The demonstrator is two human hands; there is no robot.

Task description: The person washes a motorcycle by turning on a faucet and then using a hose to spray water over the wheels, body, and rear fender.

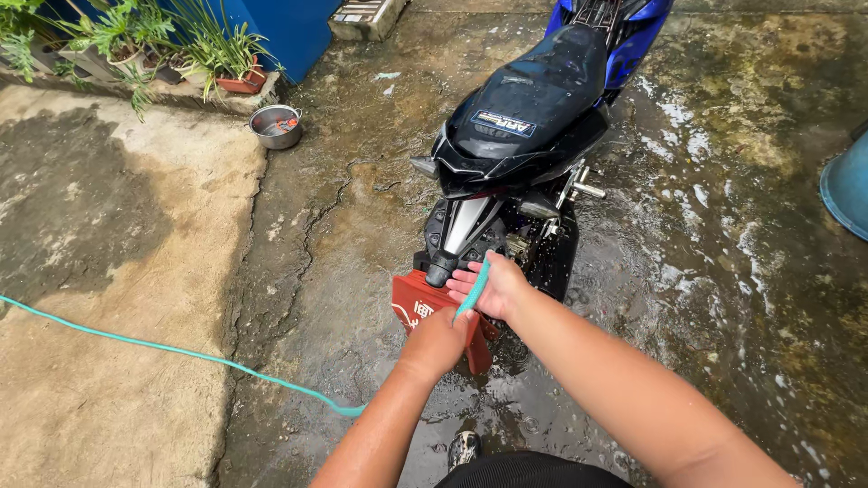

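A black and blue motorcycle stands on wet concrete, its rear toward me. My left hand is closed around the end of a teal garden hose, whose tip points up at the rear of the bike. My right hand rests flat against the hose tip and the black rear fender area, fingers spread, just above a red mudguard flap.
The hose trails left across the dry concrete slab. A metal bowl sits near potted plants at the top left. A blue tub edge shows at the right. Soapy puddles cover the ground right of the bike.
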